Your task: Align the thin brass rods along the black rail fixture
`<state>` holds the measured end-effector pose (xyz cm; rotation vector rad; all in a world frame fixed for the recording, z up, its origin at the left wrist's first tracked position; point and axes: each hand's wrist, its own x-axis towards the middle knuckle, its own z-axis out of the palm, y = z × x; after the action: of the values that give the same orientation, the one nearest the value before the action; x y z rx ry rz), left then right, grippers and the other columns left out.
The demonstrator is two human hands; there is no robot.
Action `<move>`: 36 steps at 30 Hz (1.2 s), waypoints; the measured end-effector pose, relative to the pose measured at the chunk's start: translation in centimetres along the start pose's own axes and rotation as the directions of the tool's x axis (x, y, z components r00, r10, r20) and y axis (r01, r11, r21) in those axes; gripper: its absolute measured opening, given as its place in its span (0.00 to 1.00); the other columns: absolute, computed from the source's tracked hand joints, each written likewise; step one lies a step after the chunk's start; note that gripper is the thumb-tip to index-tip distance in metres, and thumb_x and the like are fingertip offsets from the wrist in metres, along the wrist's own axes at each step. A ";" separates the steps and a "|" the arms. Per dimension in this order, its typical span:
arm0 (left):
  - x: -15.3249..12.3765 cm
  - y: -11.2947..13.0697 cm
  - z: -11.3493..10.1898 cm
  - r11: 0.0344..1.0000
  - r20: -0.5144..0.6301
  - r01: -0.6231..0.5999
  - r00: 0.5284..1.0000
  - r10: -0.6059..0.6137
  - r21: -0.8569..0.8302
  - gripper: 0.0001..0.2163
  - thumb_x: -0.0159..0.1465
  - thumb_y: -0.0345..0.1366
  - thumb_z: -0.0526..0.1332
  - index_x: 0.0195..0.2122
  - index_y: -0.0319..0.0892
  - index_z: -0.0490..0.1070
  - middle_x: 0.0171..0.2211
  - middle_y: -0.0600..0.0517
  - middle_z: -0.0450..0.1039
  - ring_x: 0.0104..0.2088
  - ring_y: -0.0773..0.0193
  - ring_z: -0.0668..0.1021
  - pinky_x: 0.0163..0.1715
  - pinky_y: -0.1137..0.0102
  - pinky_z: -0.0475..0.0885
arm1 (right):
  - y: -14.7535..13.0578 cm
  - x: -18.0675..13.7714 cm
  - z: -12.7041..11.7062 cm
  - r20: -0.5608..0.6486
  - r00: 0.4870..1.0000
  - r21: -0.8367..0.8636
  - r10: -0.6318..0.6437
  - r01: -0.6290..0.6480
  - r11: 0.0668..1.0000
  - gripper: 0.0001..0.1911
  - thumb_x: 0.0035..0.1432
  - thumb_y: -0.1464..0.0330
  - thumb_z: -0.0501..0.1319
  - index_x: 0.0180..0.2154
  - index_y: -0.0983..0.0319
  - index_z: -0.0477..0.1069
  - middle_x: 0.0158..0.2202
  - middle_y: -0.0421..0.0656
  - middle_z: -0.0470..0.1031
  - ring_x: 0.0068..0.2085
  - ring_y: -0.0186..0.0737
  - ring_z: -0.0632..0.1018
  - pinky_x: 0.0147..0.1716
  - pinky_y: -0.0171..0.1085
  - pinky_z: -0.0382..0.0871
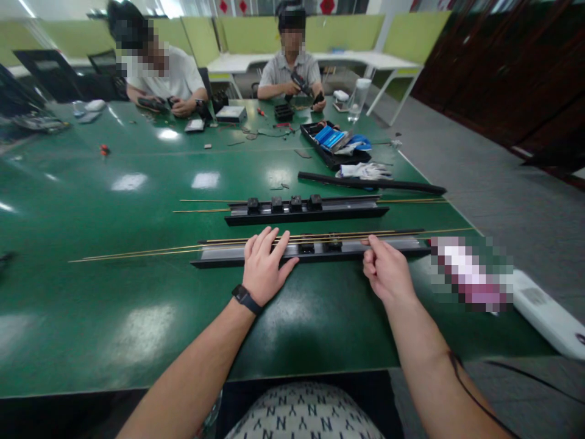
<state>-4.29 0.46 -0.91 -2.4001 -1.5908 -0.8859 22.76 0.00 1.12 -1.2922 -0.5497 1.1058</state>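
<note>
Close in front of me lies a long black channel (219,252) with a light grey inner face, and small black blocks (335,242) sit inside it. Several thin brass-coloured rods (150,251) run along its length and stick out beyond both ends. My left hand (266,262), with a dark watch on the wrist, rests across the channel and rods, its fingers stretched out. My right hand (386,265) is closed at the right part of the channel, thumb and index finger pinched at a rod. The fingertip contact is small and partly hidden.
Behind lies a second black channel (306,215) with black blocks and rods. Farther back are a black strip (370,183), white gloves (364,171) and a black tray (326,152). A white device (543,311) lies at right. Two people hold tools across the green table (150,317).
</note>
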 end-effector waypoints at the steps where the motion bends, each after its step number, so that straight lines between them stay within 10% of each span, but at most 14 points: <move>1: 0.0 0.0 0.0 1.000 -0.002 0.000 1.000 0.000 0.001 0.25 0.69 0.49 0.61 0.65 0.47 0.67 0.64 0.42 0.69 0.68 0.48 0.66 0.67 0.52 0.55 | 0.0 0.0 0.0 0.001 1.000 0.002 -0.001 0.001 1.000 0.20 0.52 0.55 0.74 0.34 0.63 0.75 0.16 0.33 0.65 0.12 0.24 0.59 0.08 0.24 0.47; 36: 0.1 0.1 -0.1 1.000 0.003 -0.001 1.000 0.001 -0.002 0.26 0.69 0.49 0.61 0.65 0.47 0.67 0.65 0.42 0.69 0.68 0.48 0.66 0.67 0.51 0.56 | 0.2 -0.1 0.2 0.049 0.999 -0.012 0.011 -0.011 1.000 0.21 0.50 0.55 0.75 0.35 0.64 0.76 0.16 0.34 0.66 0.12 0.24 0.59 0.08 0.24 0.47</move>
<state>-4.25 0.47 -0.78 -2.4040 -1.5903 -0.8844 22.51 0.03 1.00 -1.2827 -0.5871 1.1472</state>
